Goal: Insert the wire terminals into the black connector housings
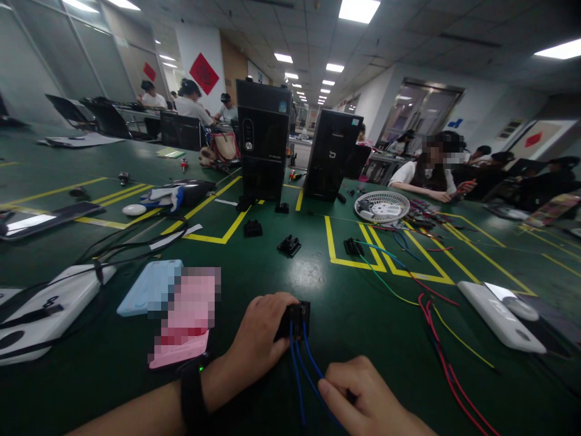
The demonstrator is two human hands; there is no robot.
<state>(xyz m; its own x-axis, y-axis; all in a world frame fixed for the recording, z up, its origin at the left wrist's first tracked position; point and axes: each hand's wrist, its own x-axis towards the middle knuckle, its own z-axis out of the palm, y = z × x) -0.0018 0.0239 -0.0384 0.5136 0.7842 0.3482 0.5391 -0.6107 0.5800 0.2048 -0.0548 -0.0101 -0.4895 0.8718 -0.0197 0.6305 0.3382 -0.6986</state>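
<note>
Left hand [267, 324]: fingers wrapped over a small black block [305, 318], thumb below, grip narrow. The block sits at the near middle of the green table [385, 327]; whether its underside touches the surface cannot be told. Three blue wires [297, 375] run from the block toward the near edge of the view.

Right hand [363, 390]: fingers curled, thumb and forefinger close together on the rightmost blue wire — a narrow pinch, just beside the block, to its lower right. A black band [193, 393] with a green light is on the left wrist.

Left of the left hand: a pink case [179, 351], partly blurred, and a light blue case [152, 284] just beyond it. Right of the right hand: red wires [442, 351], a yellow wire [463, 339] and a white box [502, 318].

Farther out, three loose black blocks [289, 245] lie apart from each other; a fourth block [353, 246], with coloured wires attached, lies inside a yellow tape outline [358, 263]. Behind — two black computer towers [263, 139], upright, and a white basket [382, 207] near a co-worker [433, 172] at the right.
</note>
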